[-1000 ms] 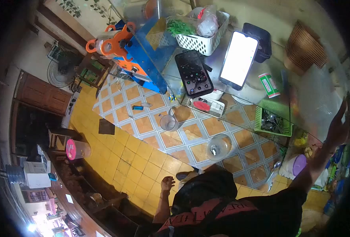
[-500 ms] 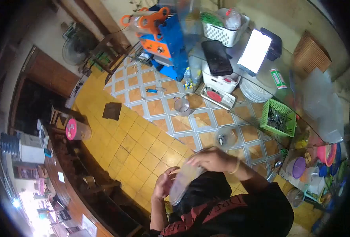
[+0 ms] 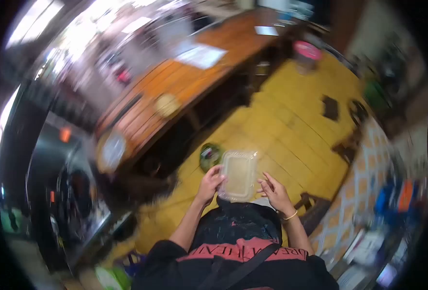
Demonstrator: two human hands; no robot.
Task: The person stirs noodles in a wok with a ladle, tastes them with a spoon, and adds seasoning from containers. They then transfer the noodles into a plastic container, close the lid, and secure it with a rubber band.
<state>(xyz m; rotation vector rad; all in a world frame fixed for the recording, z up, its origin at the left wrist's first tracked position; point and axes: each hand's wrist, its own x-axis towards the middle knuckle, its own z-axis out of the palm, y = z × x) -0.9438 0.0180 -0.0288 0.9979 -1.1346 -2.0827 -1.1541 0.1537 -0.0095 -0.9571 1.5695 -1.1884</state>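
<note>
In front of my body I carry a clear plastic food container (image 3: 239, 176), rectangular with rounded corners and a ridged rim. My left hand (image 3: 210, 186) grips it by its left edge, fingers and thumb pressed on the rim. Just off the right edge is my right hand (image 3: 276, 193), its fingers partly spread and holding nothing. A bracelet circles the right wrist. The yellow floor shows through the plastic.
A long wooden counter (image 3: 214, 79) runs along the left, with papers (image 3: 202, 55) and a round pale object (image 3: 167, 105) on it. On the yellow tiled floor (image 3: 291, 145) stands a pink-lidded bucket (image 3: 307, 50). The tile-patterned table (image 3: 342, 203) lies to my right.
My view has swung left from the tile-patterned table to the wooden counter. The container came along in my left hand; my right hand has moved off its top to beside its right edge.
</note>
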